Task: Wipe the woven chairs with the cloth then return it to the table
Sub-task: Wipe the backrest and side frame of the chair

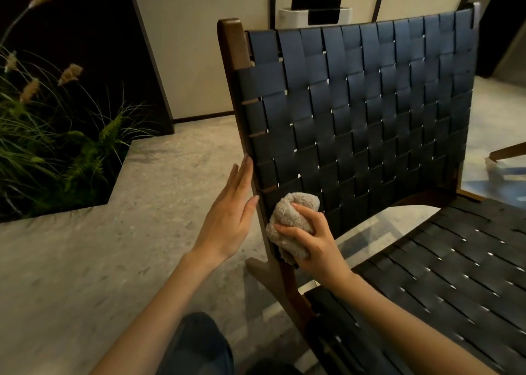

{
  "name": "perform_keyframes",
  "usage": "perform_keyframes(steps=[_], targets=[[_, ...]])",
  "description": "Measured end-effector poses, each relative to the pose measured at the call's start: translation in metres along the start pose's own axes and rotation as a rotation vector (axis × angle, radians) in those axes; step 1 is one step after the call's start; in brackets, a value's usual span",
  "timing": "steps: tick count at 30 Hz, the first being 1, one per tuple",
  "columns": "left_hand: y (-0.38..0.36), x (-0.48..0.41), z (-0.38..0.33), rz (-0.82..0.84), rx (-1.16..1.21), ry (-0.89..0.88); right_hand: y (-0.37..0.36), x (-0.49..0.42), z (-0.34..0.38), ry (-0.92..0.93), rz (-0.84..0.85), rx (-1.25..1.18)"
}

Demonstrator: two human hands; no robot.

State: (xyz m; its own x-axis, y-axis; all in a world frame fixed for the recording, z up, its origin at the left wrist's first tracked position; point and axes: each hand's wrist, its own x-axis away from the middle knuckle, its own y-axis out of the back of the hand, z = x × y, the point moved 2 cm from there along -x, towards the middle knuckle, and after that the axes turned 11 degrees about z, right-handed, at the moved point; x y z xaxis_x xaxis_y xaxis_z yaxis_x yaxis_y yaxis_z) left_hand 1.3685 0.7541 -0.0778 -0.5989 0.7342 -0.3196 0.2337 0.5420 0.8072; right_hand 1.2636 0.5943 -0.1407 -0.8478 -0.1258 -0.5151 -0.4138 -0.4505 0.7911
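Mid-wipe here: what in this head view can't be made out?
- Head view: the cloth's wiping face, hidden by the right hand gripping it.
- Head view: whether the left hand touches the chair frame; too dim to tell.
- Head view: the woven seat, cut off by right and bottom edges.
- Head view: a wooden leg, cut off by the right edge.
- Head view: no table in frame.

Woven chair (355,104) on speckled floor (85,260)

Your beige cloth (291,223) sits bunched against the black woven chair (361,112) backrest's lower left, by its wooden frame.
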Motion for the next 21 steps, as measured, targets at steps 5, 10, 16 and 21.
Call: perform_keyframes(steps=[5, 10, 16, 21], targets=[[-0.02, 0.02, 0.001, 0.058, 0.022, 0.015, -0.017, 0.039, -0.003, -0.035, 0.133, -0.043], [-0.035, 0.04, 0.004, 0.132, 0.01, 0.017, -0.012, 0.06, -0.002, -0.053, 0.327, -0.063], [-0.044, 0.057, -0.001, 0.155, -0.024, 0.061, 0.008, 0.056, 0.002, -0.173, 0.233, -0.145], [-0.064, 0.078, -0.018, 0.011, -0.13, 0.014, -0.009, 0.096, -0.007, -0.223, 0.552, -0.03]])
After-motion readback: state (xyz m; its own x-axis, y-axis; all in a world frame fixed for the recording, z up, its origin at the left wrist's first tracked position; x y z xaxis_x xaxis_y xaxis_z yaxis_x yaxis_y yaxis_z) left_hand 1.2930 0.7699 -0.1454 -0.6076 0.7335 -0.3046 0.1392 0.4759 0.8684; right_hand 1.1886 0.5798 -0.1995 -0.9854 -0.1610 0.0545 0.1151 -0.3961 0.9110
